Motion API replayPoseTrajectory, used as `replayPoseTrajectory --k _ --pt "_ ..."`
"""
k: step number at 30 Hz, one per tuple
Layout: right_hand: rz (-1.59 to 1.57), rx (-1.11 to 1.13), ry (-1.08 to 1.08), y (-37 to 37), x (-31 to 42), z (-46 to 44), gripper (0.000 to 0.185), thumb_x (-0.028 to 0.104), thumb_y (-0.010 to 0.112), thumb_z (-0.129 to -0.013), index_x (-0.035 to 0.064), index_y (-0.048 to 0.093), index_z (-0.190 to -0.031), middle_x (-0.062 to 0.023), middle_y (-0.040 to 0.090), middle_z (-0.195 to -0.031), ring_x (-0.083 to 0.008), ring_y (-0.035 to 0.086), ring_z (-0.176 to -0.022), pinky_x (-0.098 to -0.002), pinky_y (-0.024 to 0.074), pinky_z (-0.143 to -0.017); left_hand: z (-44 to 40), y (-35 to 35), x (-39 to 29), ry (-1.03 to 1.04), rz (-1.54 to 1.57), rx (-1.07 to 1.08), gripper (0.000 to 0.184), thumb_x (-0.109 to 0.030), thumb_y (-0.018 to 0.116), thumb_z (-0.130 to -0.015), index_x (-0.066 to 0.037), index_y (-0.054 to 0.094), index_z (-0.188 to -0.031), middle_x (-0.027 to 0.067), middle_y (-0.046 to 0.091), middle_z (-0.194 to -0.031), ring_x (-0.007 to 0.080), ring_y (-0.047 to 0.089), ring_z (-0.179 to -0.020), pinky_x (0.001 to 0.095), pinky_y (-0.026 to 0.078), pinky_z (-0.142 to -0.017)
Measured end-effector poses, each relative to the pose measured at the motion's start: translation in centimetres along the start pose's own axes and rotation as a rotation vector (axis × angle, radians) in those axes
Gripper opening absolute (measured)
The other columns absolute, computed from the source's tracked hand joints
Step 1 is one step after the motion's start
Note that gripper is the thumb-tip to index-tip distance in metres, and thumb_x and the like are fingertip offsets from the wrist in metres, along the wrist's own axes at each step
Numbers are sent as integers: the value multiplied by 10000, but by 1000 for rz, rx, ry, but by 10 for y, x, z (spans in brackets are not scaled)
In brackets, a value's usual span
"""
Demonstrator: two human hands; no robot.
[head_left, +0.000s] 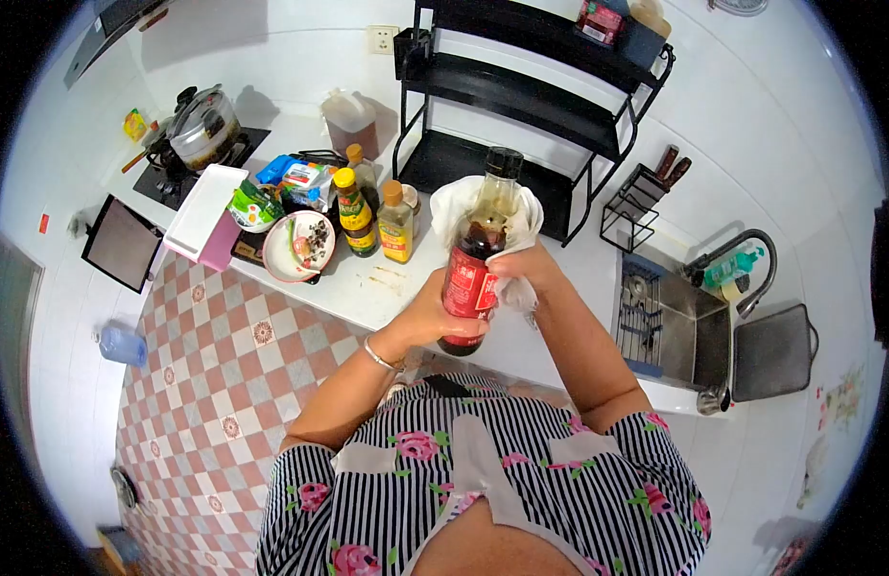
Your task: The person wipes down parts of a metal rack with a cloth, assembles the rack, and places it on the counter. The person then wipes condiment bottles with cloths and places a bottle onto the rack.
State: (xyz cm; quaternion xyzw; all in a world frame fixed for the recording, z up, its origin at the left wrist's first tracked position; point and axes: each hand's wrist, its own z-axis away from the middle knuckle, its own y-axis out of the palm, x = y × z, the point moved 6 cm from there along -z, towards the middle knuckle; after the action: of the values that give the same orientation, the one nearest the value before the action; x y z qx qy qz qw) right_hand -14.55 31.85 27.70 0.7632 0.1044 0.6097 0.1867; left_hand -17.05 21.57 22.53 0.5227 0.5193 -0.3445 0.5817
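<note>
In front of my chest, a bottle of dark sauce (469, 288) with a red label and black cap stands slightly tilted. My left hand (435, 315) wraps round its lower part, the thumb across the label. A white cloth (461, 204) is draped behind and around the bottle's upper part. My right hand (529, 267) presses this cloth against the bottle's right side, some of it bunched under the fingers. Left of the bottle, on the counter, are a yellow-labelled bottle (396, 230) with a brown cap and a dark bottle (356, 216) with a yellow cap.
A black shelf rack (521, 101) stands at the back of the counter (353, 288). To the left are a bowl (272, 264) with food scraps, a pink-and-white bin (206, 216) and a pot (204, 130) on the stove. The sink (699, 336) and a knife holder (636, 206) lie right.
</note>
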Motion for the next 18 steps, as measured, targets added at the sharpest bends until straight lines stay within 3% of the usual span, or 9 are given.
replayPoseTrajectory --k 2,4,6,8,10,12,14,17,18 --pt "-111 40 61 -6 -11 1 835 142 805 -514 32 455 -1263 -130 588 -1135 -235 590 -1017 -364 466 -904 1 5 2 1 173 84 487 -136 782 -611 -38 545 -1024 43 618 -838 146 604 -754 288 500 -712" --pt "-246 114 114 -8 -22 5 816 121 820 -518 19 464 -1244 -185 590 -1118 -284 612 -984 -402 484 -883 5 11 13 -43 326 215 565 -152 804 -602 -43 516 -1076 79 617 -912 186 604 -848 324 490 -772" --pt "-198 275 78 -6 -25 6 831 123 840 -512 20 464 -1246 -186 591 -1119 -285 608 -994 -401 481 -888 8 19 19 -40 416 363 602 -161 810 -610 -42 502 -1114 114 609 -982 215 591 -934 360 476 -828" --pt "-225 335 84 -7 -28 12 861 134 871 -509 27 456 -1256 -175 592 -1128 -272 596 -1023 -397 471 -899 11 24 26 -56 380 298 609 -163 813 -609 -42 495 -1114 106 608 -969 210 594 -917 358 479 -822" --pt "50 268 125 -25 -37 15 876 148 875 -513 36 440 -1266 -156 588 -1143 -251 587 -1037 -391 467 -905 11 27 20 -32 344 207 592 -135 805 -621 -40 489 -1113 79 604 -950 190 601 -870 339 493 -792" --pt "-88 190 111 -14 -32 22 856 186 872 -536 51 437 -1261 -103 582 -1151 -213 577 -1036 -373 457 -917 10 16 22 0 145 92 572 -114 795 -628 -35 493 -1108 63 604 -945 171 602 -847 317 497 -768" --pt "25 80 19 -13 -31 19 818 178 841 -535 43 459 -1245 -76 594 -1103 -190 577 -997 -337 448 -907 9 4 24 34 -69 -35 554 -71 773 -634 -16 497 -1111 48 603 -953 138 597 -826 282 493 -747" --pt "150 -102 -19 -7 -29 19 728 184 821 -551 40 494 -1185 -51 586 -1072 -156 562 -963 -314 447 -880 5 -5 19 146 -167 -269 457 -125 772 -582 -12 566 -974 37 616 -813 112 567 -710 275 480 -681" --pt "231 -174 -40 -10 -35 18 718 177 823 -554 38 497 -1179 -51 585 -1076 -151 560 -960 -311 449 -877 3 -13 23 326 -219 -389 466 -91 749 -577 1 547 -987 59 614 -796 111 562 -697 282 479 -658"
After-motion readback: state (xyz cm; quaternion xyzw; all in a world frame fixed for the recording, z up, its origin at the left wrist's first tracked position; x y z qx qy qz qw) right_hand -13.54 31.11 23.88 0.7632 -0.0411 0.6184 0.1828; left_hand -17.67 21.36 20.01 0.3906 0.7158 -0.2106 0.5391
